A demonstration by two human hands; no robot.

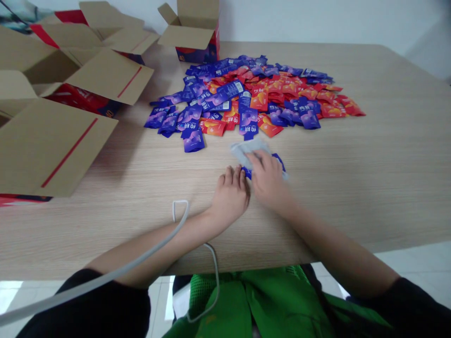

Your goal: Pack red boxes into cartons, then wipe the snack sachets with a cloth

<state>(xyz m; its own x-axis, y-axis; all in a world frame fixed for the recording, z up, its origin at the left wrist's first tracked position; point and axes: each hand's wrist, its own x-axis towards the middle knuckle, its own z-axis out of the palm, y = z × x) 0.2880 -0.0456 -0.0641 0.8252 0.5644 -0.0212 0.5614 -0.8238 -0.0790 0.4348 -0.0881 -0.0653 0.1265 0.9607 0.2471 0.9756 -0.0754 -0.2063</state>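
Note:
My right hand, smeared a little by motion, presses a pale white cloth down over a blue packet. Only the edges of that packet show around the cloth and fingers. Against the packet's left end lies my left hand, palm down, its bent fingertips holding that end on the table. Just beyond both hands spreads a heap of small sachets, some blue-purple and some red-orange. One blue sachet of the heap lies close to the cloth's far edge.
Open cardboard boxes with raised flaps crowd the left side of the wooden table. Another open box stands behind the heap. A white cable crosses over my left forearm. A white wall rises behind the table.

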